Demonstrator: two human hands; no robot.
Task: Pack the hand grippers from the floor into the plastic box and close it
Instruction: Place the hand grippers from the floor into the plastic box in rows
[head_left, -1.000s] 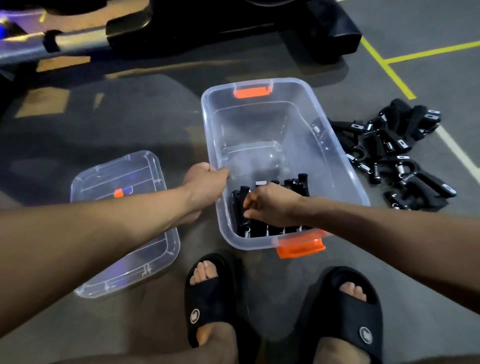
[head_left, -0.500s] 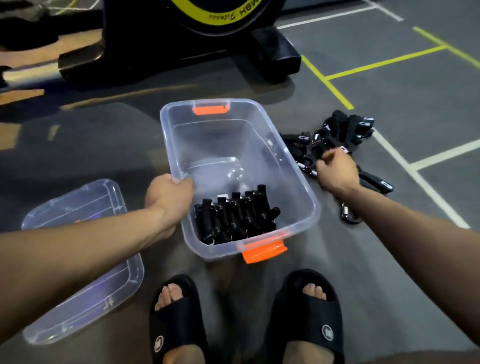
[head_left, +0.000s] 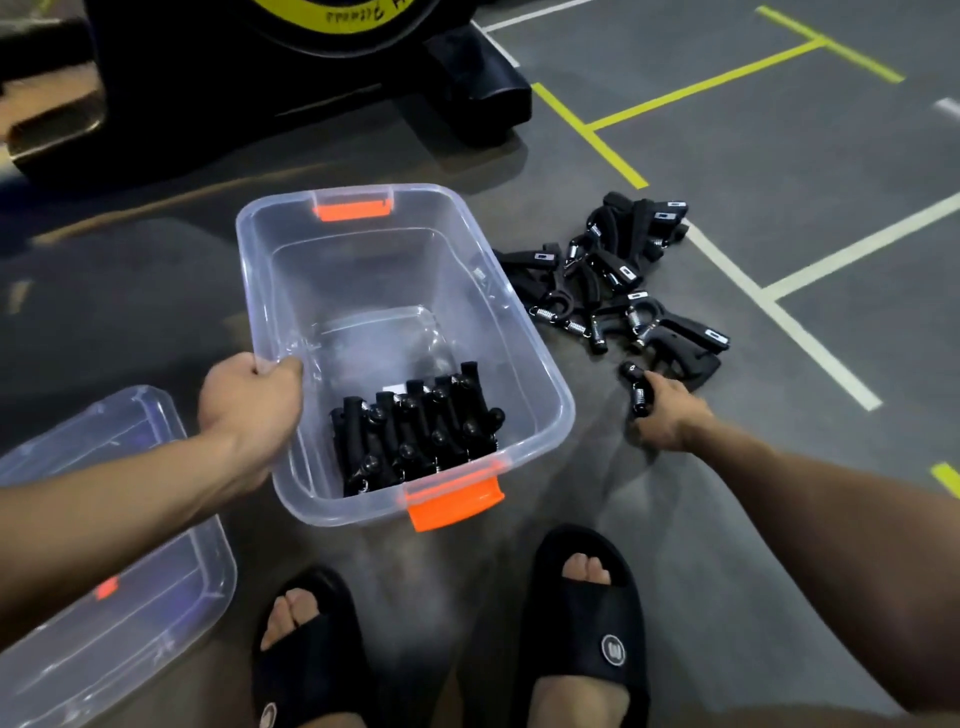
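Note:
A clear plastic box (head_left: 524, 332) with orange latches stands open on the grey floor. Several black hand grippers (head_left: 415, 436) stand in a row at its near end. My left hand (head_left: 249, 400) grips the box's left rim. To the right of the box lies a pile of black hand grippers (head_left: 618, 280). My right hand (head_left: 667, 413) holds one black hand gripper (head_left: 638, 389) just off the near edge of that pile, between the pile and the box.
The box's clear lid (head_left: 104, 545) lies upside down on the floor at the left. A black exercise machine (head_left: 291, 78) stands behind the box. My two feet in black slides (head_left: 587, 623) are just in front of the box. Yellow and white lines mark the floor.
My right hand left the box, reached into the pile on the right, and now has come back toward me with one hand gripper in it. My left hand kept its hold on the rim.

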